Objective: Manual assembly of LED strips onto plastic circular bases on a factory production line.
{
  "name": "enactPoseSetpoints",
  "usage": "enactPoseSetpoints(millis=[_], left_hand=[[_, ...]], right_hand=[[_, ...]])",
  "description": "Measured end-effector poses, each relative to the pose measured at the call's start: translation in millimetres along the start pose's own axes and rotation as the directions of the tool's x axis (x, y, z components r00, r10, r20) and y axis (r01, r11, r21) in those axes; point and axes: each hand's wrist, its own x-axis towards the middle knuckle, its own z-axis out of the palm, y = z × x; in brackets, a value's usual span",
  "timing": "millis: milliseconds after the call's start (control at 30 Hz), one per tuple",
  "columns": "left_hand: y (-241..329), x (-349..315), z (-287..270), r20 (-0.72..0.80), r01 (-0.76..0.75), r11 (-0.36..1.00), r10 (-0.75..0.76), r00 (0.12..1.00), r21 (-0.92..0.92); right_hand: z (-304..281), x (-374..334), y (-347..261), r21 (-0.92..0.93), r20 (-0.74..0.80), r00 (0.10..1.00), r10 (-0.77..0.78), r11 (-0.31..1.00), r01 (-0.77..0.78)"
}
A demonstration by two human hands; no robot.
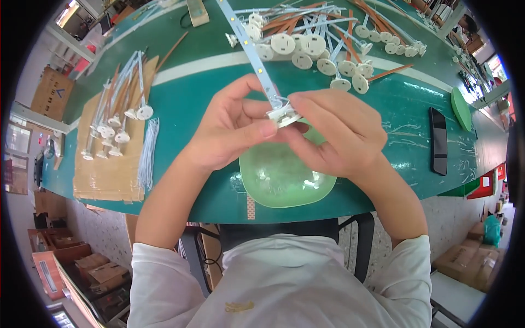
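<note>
Above a light green bowl [287,188], both hands hold an LED strip [251,54] by the round white base at its lower end. The strip is a narrow pale board with small yellow LEDs, and it leans up and away to the left. My left hand [229,126] is closed, its thumb and fingers gripping the white base [284,116] from the left. From the right, the thumb and forefinger of my right hand [342,131] pinch the base's other edge. A short white wire loops over the base between the hands. The right fingertips partly hide the wire's end.
Many finished-looking strips with white bases [314,45] lie in piles across the table's far side. More lie on a cardboard sheet [104,175] at left, beside a bundle of white wires [149,153]. A black phone [438,141] and a green dish [461,108] are at right.
</note>
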Motion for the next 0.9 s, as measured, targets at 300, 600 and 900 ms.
enactPoseSetpoints(millis=[300,600,900], left_hand=[[-3.9,-0.2,-7.5,-0.02,0.067,0.997,-0.068,0.997,-0.039],[0.8,2.2,-8.7,-0.03,0.075,0.997,-0.075,0.997,-0.02],[3.7,5.6,-21.7,-0.12,-0.105,0.901,0.17,0.978,0.42]], right_hand=[[-5.5,-3.1,-4.3,-0.102,0.078,0.997,-0.019,0.994,0.027],[-6.6,-1.1,0.4,0.051,0.124,0.99,0.065,0.996,-0.071],[-29.9,7.4,5.2,-0.096,0.683,0.618,0.389,0.887,-0.452]])
